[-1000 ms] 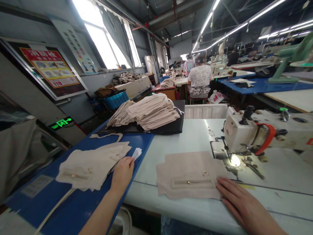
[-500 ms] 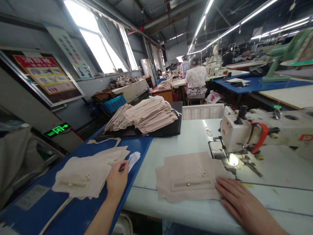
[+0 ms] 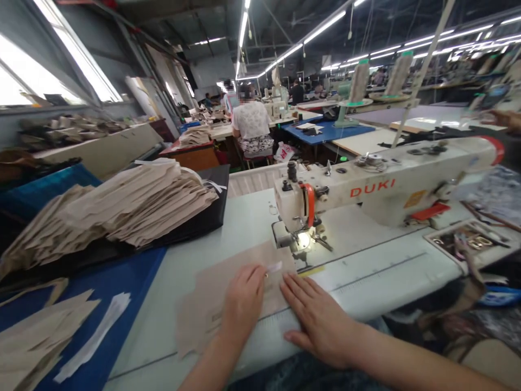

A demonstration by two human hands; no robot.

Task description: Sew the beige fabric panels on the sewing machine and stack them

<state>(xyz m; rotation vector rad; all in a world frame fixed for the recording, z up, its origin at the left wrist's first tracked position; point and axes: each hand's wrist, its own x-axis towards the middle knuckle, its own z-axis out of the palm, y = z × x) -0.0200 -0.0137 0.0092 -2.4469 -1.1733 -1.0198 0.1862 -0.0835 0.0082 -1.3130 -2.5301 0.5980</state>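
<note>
A beige fabric piece lies on the pale sewing table, just in front of the needle of a white DUKI sewing machine. My left hand rests on the fabric with its fingers pinched on a small white label near the presser foot. My right hand lies flat and open beside it, fingers stretched on the fabric's right edge and the table. The machine's lamp lights the needle area.
A tall stack of beige cut pieces sits on a black board at the back left. More beige pieces and white labels lie on a blue board. A tray of metal rings is at right. A seated person works behind.
My left hand left the pile on the blue board and came onto the fabric with a white label. The view swung right. My right hand stayed flat by the fabric.
</note>
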